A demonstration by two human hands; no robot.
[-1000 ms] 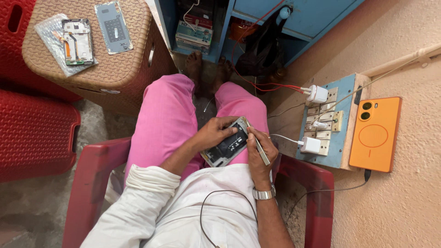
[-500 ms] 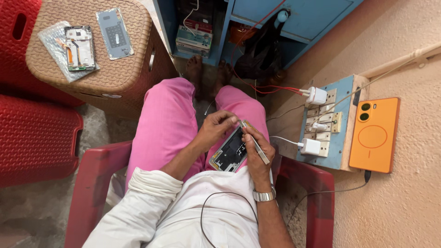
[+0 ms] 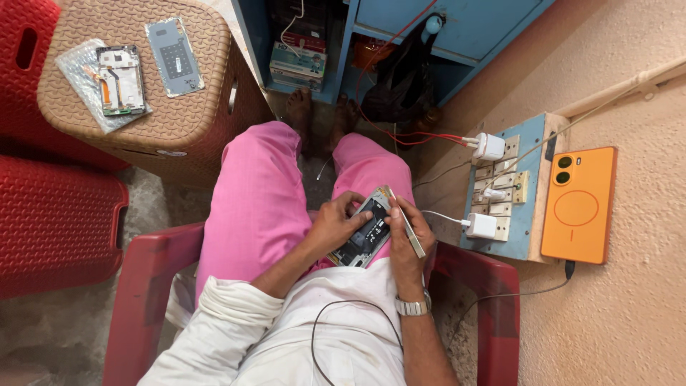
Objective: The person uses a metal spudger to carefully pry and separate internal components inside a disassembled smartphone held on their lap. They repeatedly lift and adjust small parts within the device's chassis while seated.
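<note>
I sit in a red plastic chair (image 3: 143, 300) in pink trousers. On my lap lies an opened phone (image 3: 366, 234) with its back removed and dark inner parts showing. My left hand (image 3: 334, 223) grips its left edge, thumb resting on the internals. My right hand (image 3: 409, 236) holds a thin pale flat strip or tool (image 3: 404, 223) against the phone's right edge, with a metal watch on the wrist.
A brown wicker stool (image 3: 179, 136) at upper left carries a phone frame on a plastic bag (image 3: 120, 80) and a grey back panel (image 3: 174, 56). An orange phone (image 3: 579, 204) rests by a blue switchboard (image 3: 532, 200) with white chargers. Red chairs stand left; blue shelves ahead.
Both hands and the opened phone have shifted slightly lower on my lap. The grip on the phone and the thin tool is the same.
</note>
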